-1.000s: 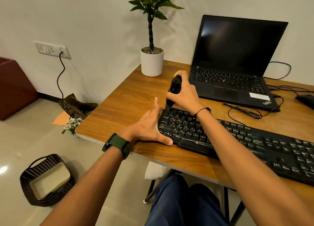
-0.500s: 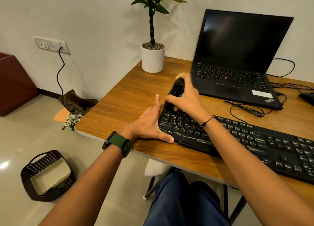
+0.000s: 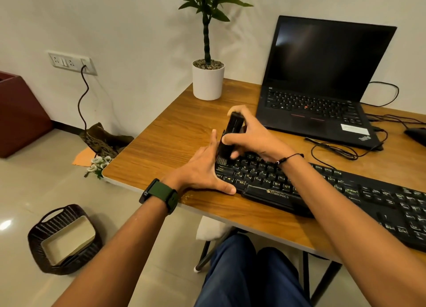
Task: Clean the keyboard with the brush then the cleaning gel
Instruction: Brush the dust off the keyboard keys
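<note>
We see a pale wall (image 3: 138, 18) with a socket strip (image 3: 69, 62), glossy tiled floor (image 3: 34, 187), a wooden bench (image 3: 175, 133), and a dark woven basket (image 3: 62, 240).

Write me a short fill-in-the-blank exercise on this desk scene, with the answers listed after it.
1. The right hand grips a black ____ over the keyboard.
2. The left hand rests flat at the keyboard's ____ end.
3. The watch on the left wrist has a ____ strap.
4. The plant stands in a ____ pot.

Answers: brush; left; green; white
</note>
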